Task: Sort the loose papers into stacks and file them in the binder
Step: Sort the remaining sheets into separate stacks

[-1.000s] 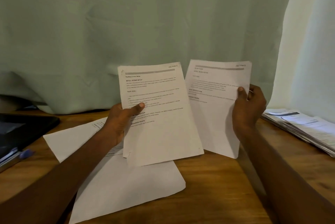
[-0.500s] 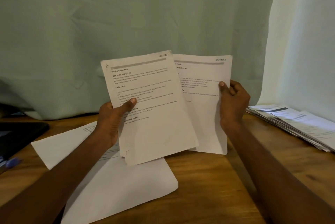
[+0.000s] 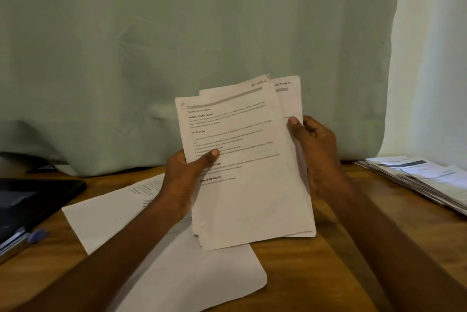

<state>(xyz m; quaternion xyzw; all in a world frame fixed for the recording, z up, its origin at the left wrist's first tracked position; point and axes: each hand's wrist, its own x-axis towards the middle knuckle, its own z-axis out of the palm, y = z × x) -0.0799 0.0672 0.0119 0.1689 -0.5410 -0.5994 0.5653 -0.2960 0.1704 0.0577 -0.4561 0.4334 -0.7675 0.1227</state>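
Note:
My left hand [image 3: 185, 175] grips the left edge of a printed sheet marked "Section 1" [image 3: 242, 172], thumb on its front. Behind it, mostly covered, stands a second sheet marked "Section 2" [image 3: 289, 97], which my right hand [image 3: 316, 150] holds at its right edge with the thumb on the front. Both sheets are held upright above the wooden table [image 3: 316, 273], almost fully overlapped. A loose white sheet [image 3: 177, 273] lies flat on the table below my left forearm. A dark binder [image 3: 30, 200] lies at the left edge.
A fanned stack of printed papers [image 3: 424, 180] lies at the table's right edge. A pen with a purple cap [image 3: 32, 236] rests on the binder's near corner. A pale green curtain [image 3: 202, 34] hangs behind the table.
The two sheets were held apart side by side; my hands have drawn together, sliding the right sheet behind the left one until they nearly coincide.

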